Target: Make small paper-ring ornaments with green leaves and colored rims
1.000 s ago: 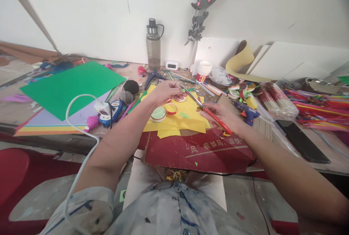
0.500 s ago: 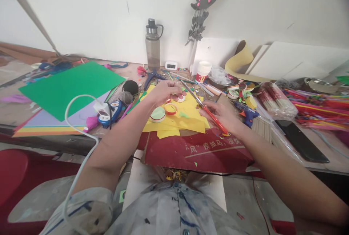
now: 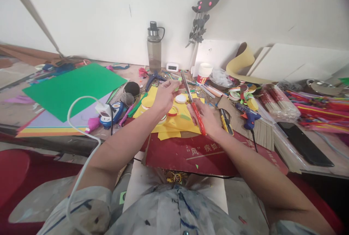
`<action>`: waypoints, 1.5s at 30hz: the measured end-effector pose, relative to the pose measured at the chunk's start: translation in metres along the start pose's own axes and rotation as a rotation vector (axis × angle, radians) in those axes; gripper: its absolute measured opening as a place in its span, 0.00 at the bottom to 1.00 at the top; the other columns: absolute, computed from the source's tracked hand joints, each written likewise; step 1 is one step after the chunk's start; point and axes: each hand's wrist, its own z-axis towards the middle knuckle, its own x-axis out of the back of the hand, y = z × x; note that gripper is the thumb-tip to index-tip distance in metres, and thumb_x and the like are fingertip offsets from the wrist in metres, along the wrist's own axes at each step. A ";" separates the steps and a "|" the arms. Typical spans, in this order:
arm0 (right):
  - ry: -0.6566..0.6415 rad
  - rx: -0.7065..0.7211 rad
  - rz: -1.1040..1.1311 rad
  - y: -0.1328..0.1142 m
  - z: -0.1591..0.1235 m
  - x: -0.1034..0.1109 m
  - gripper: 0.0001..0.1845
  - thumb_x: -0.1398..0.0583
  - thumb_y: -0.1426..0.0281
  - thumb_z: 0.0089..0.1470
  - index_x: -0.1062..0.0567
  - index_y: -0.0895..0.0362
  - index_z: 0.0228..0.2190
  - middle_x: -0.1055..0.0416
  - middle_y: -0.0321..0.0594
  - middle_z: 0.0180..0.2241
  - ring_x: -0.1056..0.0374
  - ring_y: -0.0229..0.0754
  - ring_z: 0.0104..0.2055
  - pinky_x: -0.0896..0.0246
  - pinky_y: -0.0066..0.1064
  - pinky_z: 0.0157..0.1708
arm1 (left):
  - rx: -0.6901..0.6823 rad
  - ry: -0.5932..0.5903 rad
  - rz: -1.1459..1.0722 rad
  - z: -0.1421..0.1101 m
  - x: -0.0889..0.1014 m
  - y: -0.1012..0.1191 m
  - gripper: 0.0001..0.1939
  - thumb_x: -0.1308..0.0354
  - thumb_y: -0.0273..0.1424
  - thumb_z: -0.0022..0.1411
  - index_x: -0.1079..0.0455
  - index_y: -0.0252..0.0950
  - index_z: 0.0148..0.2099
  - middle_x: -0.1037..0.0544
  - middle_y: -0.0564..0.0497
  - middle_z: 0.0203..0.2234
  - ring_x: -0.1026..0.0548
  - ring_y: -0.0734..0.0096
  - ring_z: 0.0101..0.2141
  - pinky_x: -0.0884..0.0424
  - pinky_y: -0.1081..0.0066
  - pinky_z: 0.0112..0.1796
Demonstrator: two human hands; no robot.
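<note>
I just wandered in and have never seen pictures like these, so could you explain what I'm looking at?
There is no machine arm here: these are a person's own bare hands. The camera is worn on the head, so you look forward and down, much as the wearer would.

The left hand pinches a small green piece; the right hand holds red-handled scissors close to it. Below them, yellow sheets lie on red cardboard.

Around these are a large green sheet on the left, a bottle standing near the wall, and a blue glue gun and a black phone on the right. Many smaller scraps are too jumbled to name.
</note>
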 end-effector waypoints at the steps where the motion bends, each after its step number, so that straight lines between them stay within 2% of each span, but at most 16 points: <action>1: -0.005 -0.016 0.018 -0.001 0.000 -0.003 0.33 0.43 0.37 0.61 0.27 0.52 0.48 0.39 0.28 0.22 0.40 0.40 0.22 0.39 0.32 0.24 | 0.007 0.015 0.007 0.000 -0.001 -0.001 0.09 0.34 0.25 0.59 0.29 0.36 0.29 0.20 0.54 0.30 0.21 0.78 0.36 0.29 0.77 0.37; 5: -0.008 -0.048 0.063 -0.001 -0.002 -0.008 0.33 0.41 0.37 0.60 0.27 0.52 0.47 0.40 0.27 0.20 0.42 0.39 0.20 0.42 0.31 0.21 | 0.027 0.054 0.031 -0.002 -0.004 -0.001 0.10 0.34 0.25 0.61 0.31 0.36 0.29 0.20 0.54 0.32 0.21 0.79 0.36 0.30 0.78 0.37; 9: 0.003 -0.046 0.058 0.003 -0.001 -0.009 0.32 0.41 0.36 0.59 0.27 0.51 0.44 0.40 0.27 0.21 0.41 0.39 0.21 0.42 0.31 0.21 | 0.025 0.064 0.019 -0.002 -0.004 -0.002 0.12 0.36 0.24 0.63 0.32 0.36 0.28 0.21 0.54 0.30 0.22 0.79 0.35 0.31 0.78 0.36; 16: 0.009 -0.046 0.020 0.004 0.001 -0.008 0.29 0.40 0.38 0.59 0.26 0.50 0.43 0.38 0.29 0.22 0.41 0.40 0.22 0.42 0.32 0.22 | 0.033 0.065 0.033 -0.002 -0.001 -0.003 0.10 0.32 0.25 0.61 0.31 0.35 0.30 0.22 0.55 0.30 0.24 0.81 0.32 0.31 0.78 0.35; 21: 0.009 -0.070 -0.002 0.001 0.000 -0.007 0.29 0.40 0.37 0.58 0.27 0.50 0.41 0.38 0.30 0.20 0.39 0.42 0.22 0.43 0.34 0.23 | 0.040 0.075 0.043 -0.001 -0.001 -0.003 0.10 0.34 0.25 0.61 0.31 0.35 0.30 0.21 0.54 0.31 0.24 0.81 0.32 0.32 0.78 0.35; 31: 0.017 -0.083 -0.027 -0.002 -0.001 -0.006 0.30 0.40 0.36 0.58 0.26 0.49 0.39 0.37 0.31 0.18 0.35 0.45 0.24 0.42 0.34 0.24 | 0.027 0.074 0.099 0.000 0.000 -0.003 0.13 0.29 0.28 0.58 0.32 0.36 0.30 0.21 0.54 0.30 0.22 0.78 0.34 0.32 0.77 0.36; 38: 0.021 -0.113 0.095 -0.002 -0.003 -0.007 0.30 0.38 0.36 0.55 0.30 0.50 0.33 0.40 0.28 0.18 0.41 0.38 0.18 0.44 0.30 0.18 | 0.022 0.056 0.091 0.001 0.001 -0.005 0.10 0.31 0.27 0.60 0.29 0.36 0.30 0.21 0.55 0.29 0.23 0.79 0.33 0.32 0.77 0.35; 42: 0.094 -0.171 0.182 0.000 -0.004 0.002 0.32 0.37 0.35 0.53 0.29 0.51 0.35 0.40 0.27 0.18 0.41 0.36 0.16 0.44 0.28 0.15 | 0.043 0.059 0.156 0.003 0.003 -0.005 0.08 0.29 0.30 0.60 0.25 0.36 0.31 0.23 0.55 0.29 0.28 0.81 0.30 0.34 0.78 0.31; 45: 0.140 -0.217 0.105 0.005 -0.003 0.016 0.33 0.39 0.36 0.55 0.25 0.53 0.40 0.36 0.29 0.21 0.36 0.39 0.18 0.42 0.29 0.16 | 0.042 0.028 0.206 0.006 0.006 -0.006 0.12 0.25 0.31 0.58 0.25 0.36 0.29 0.29 0.57 0.23 0.35 0.82 0.24 0.38 0.76 0.28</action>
